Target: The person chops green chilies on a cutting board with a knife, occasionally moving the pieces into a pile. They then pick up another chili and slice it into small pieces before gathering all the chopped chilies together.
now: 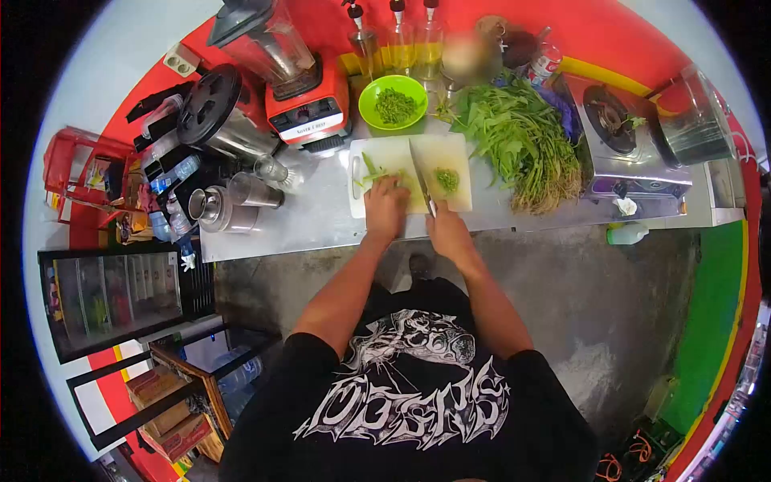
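Note:
My right hand (448,230) grips the handle of a kitchen knife (419,167), its long blade pointing away from me over the white cutting board (458,146). On the left half of the board my left hand (385,210) has its fingers bent down over thin green stalks (370,165), left of the blade; the fingertips are partly hidden. A small heap of chopped green pieces (446,179) lies right of the blade. Behind the board stands a lime-green bowl (367,104) holding more chopped green pieces (395,106).
A large bunch of leafy greens (514,120) with roots lies to the right, beside a gas stove (634,149). A red blender (307,112), steel cups (255,191) and pump bottles (400,40) stand left and behind. The metal counter's front edge (321,247) runs before me.

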`<move>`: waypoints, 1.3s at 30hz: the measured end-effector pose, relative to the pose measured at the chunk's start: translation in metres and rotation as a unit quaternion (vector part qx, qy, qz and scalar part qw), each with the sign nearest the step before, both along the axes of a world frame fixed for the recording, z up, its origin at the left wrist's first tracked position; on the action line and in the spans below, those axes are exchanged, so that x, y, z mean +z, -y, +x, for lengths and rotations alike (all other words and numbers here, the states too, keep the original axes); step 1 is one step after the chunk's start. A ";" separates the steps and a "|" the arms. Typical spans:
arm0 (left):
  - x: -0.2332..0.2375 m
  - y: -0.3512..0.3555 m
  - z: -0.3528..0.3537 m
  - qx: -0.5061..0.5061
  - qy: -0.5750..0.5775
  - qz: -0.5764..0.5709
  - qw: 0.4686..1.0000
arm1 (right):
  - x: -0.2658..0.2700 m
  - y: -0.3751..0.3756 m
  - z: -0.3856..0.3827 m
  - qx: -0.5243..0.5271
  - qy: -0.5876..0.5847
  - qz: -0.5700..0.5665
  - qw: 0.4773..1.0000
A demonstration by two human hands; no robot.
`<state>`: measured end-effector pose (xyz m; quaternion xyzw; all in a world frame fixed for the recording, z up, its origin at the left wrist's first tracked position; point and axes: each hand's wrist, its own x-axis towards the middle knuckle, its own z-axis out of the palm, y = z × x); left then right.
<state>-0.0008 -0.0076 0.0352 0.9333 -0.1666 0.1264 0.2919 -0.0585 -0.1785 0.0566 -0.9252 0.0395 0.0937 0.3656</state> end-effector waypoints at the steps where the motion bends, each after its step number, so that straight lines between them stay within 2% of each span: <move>1: -0.004 -0.002 0.002 0.001 0.000 -0.001 1.000 | 0.004 -0.002 0.000 0.001 0.000 -0.001 1.000; 3: -0.010 -0.005 0.007 -0.032 -0.016 0.005 0.999 | 0.013 -0.005 -0.001 0.003 -0.041 -0.053 0.998; 6: -0.011 -0.004 0.013 -0.030 -0.061 -0.050 0.996 | 0.009 -0.005 0.000 0.035 -0.046 -0.082 0.995; 8: -0.006 -0.005 0.013 -0.030 -0.071 -0.030 0.997 | 0.009 -0.008 -0.001 0.029 -0.051 -0.084 0.995; 14: 0.000 -0.005 0.014 0.010 -0.094 0.025 0.995 | 0.007 -0.004 0.001 0.034 -0.065 -0.092 0.993; 17: -0.008 -0.005 0.022 0.044 -0.210 0.038 0.976 | 0.002 -0.002 0.003 0.031 -0.074 -0.079 0.994; 21: 0.010 -0.004 0.020 0.091 -0.234 0.051 0.967 | 0.000 -0.005 0.009 0.038 -0.095 -0.099 0.990; 24: 0.018 -0.005 0.016 0.117 -0.198 0.087 0.969 | 0.008 -0.009 0.011 0.050 -0.109 -0.109 0.987; 28: 0.022 0.000 0.020 0.131 -0.214 0.125 0.960 | 0.012 -0.011 0.018 0.044 -0.110 -0.105 0.987; 30: 0.022 0.003 0.019 0.128 -0.242 0.105 0.956 | 0.016 -0.013 0.019 0.041 -0.102 -0.110 0.988; 32: 0.020 0.006 0.019 0.120 -0.201 0.062 0.970 | 0.019 -0.016 0.019 0.034 -0.094 -0.115 0.988; 33: 0.025 0.009 0.016 0.131 -0.216 0.048 0.966 | 0.018 -0.017 0.019 0.025 -0.105 -0.099 0.989; 35: 0.022 0.008 0.015 0.121 -0.213 0.038 0.969 | 0.009 -0.019 0.014 0.016 -0.101 -0.070 0.992; 38: 0.014 0.007 0.016 0.105 -0.199 0.026 0.974 | 0.002 -0.019 0.010 0.042 -0.087 -0.091 0.991; 39: 0.014 0.006 0.018 0.094 -0.225 0.030 0.969 | 0.004 -0.020 0.014 0.009 -0.117 -0.078 0.990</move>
